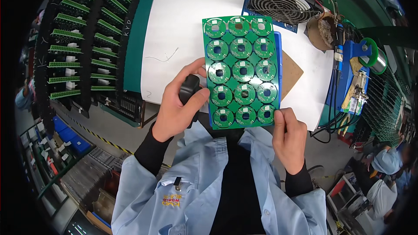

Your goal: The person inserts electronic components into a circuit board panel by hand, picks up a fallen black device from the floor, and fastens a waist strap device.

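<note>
A green circuit board panel with rows of round boards is held up before me over the white-covered bench. Behind it, a blue edge shows along its right side; whether this is a tray or a frame I cannot tell. My left hand grips the panel's left edge, some fingers hidden behind it. Against that palm, under the thumb, sits a black rounded object whose kind is unclear. At the lower right corner, my right hand pinches the panel between thumb and curled fingers.
White sheets cover the bench. At the back stands a black fan; right of it are a brown round pot, a soldering iron and a solder wire reel. Black racks of green boards stand left. A brown board lies beneath.
</note>
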A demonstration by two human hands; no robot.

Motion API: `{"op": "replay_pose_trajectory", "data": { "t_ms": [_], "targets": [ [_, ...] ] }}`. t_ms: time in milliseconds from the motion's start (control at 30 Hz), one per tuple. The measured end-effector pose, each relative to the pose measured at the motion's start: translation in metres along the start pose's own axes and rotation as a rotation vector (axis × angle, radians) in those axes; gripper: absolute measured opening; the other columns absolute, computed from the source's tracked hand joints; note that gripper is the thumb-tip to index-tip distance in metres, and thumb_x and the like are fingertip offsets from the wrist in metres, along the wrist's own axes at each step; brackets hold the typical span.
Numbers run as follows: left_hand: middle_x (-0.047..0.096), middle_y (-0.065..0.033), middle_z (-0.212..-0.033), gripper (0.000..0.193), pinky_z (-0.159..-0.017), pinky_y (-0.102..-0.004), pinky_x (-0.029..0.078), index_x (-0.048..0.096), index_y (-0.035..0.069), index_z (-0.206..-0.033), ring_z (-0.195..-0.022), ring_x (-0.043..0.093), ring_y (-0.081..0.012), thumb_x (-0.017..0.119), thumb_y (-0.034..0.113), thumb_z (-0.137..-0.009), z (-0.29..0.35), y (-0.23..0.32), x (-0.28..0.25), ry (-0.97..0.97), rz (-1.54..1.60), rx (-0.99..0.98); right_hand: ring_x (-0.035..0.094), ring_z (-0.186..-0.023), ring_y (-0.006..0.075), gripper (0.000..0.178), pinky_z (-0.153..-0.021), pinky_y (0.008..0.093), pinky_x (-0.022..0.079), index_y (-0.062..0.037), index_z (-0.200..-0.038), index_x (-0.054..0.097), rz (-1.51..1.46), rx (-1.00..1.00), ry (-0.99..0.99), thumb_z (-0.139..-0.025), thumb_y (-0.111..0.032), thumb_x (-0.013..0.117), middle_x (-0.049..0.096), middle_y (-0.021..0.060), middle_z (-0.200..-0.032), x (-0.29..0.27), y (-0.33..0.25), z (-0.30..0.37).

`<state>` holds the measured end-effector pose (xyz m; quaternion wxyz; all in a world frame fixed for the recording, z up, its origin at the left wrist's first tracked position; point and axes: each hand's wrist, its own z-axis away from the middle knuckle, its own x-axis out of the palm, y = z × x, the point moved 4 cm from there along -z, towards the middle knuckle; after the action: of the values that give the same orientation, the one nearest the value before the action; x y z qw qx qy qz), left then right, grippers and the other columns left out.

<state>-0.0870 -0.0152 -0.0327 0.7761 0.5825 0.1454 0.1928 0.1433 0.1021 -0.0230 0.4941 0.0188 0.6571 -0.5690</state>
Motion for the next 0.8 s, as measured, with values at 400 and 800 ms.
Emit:
{"op": "replay_pose_trajectory", "data": {
  "t_ms": [400,800],
  "targets": [
    [0.054,-0.003,-0.114,0.053,-0.077,-0.021,0.044,0.049,0.001,-0.14,-0.087,0.053,-0.0062,0.062,0.003,-0.088,-0.002,-0.004,0.003,0.055,-0.125,0.031,0.054,-0.044,0.034,0.025,-0.041,0.0434,0.037,-0.0052,-0.078,0.048,0.496,-0.203,-0.102,-0.095,-0.015,0.062,0.056,0.0113,-0.056,-0.009,-0.012,-0.014],
    [0.052,-0.0055,-0.111,0.058,-0.079,-0.0231,0.043,0.048,0.001,-0.141,-0.085,0.05,-0.0085,0.064,0.004,-0.086,0.008,0.0,0.013,0.119,-0.314,0.051,0.053,-0.045,0.035,0.025,-0.042,0.0443,0.037,-0.005,-0.078,0.051,0.409,-0.17,-0.073,-0.096,-0.018,0.063,0.056,0.0117,-0.055,-0.004,-0.008,-0.006]
  ]
}}
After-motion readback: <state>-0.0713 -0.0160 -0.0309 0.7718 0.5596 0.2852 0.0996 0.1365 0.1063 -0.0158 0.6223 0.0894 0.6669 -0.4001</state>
